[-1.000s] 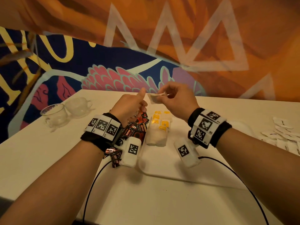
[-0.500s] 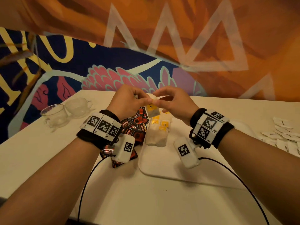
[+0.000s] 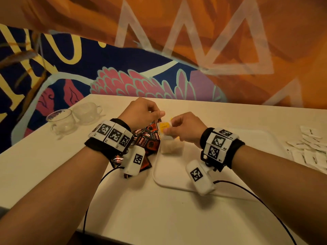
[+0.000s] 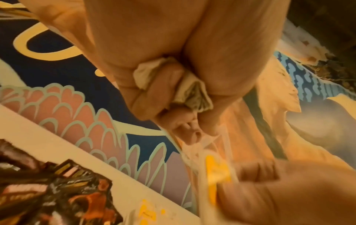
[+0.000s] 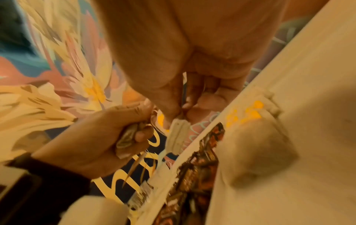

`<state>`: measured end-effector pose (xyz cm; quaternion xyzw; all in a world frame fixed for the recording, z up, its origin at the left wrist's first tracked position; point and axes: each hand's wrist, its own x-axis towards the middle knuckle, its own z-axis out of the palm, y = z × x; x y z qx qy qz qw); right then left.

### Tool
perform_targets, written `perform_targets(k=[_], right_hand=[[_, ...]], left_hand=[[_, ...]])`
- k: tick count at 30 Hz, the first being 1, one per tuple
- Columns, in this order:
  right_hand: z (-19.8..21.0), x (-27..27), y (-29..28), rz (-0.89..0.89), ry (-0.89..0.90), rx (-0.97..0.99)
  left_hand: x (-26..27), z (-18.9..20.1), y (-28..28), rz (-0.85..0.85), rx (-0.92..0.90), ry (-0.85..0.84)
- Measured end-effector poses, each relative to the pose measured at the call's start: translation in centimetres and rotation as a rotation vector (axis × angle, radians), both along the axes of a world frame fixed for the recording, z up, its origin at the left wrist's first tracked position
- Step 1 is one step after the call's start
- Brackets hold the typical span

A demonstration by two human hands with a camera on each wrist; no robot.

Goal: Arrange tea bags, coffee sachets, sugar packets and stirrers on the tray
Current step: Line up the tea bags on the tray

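My right hand (image 3: 168,129) pinches a tea bag with a yellow tag (image 3: 165,125) just above the row of tea bags (image 3: 170,147) lying on the white tray (image 3: 177,175). In the right wrist view the bag hangs from the right hand (image 5: 179,113) as a white folded strip (image 5: 177,134). My left hand (image 3: 155,114) is a fist beside it, and its fingers (image 4: 159,85) curl round a crumpled tea bag (image 4: 192,91). Red-black coffee sachets (image 3: 148,138) lie heaped beside the tray's left edge, under my left wrist.
White sugar packets (image 3: 311,147) are scattered on the table at the far right. Two glass cups (image 3: 60,119) stand at the back left. The wrist cameras' cables (image 3: 256,200) trail over the near table. The painted wall rises behind the table's far edge.
Both hands have come down from chest height to just over the tray's left end. The right hand now holds the tagged tea bag low over the row, and the left fist has drawn slightly away.
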<state>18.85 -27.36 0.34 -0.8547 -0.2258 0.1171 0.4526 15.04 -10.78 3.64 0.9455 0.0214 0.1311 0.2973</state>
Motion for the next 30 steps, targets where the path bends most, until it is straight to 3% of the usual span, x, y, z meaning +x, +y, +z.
perform_targets(k=[5,12,16,19,25,30], right_hand=[[-2.4,-0.5,0.8,0.043,0.136,-0.156],[-2.6,-0.5,1.9,0.067,-0.039,-0.499],[-2.0,-0.5,2.1,0.069,-0.118,-0.577],[-1.1,-0.5,1.8,0.035,-0.120,-0.511],[2.1,-0.8,1.6,0.009,-0.073,-0.027],[3.2,-0.9,1.4,0.052,0.101,0.047]], left_hand=[[-0.3,-0.8,0.6,0.096,-0.413,0.135],[-0.3,-1.2,1.5,0.118,-0.498,0.209],[-0.1,-1.5,1.5,0.118,-0.512,0.219],[-0.2,-1.1,1.0,0.092,-0.598,0.236],[-1.0,0.0,-0.6,0.033,-0.866,0.249],[-1.1,0.5,-1.9,-0.008,-0.923,0.253]])
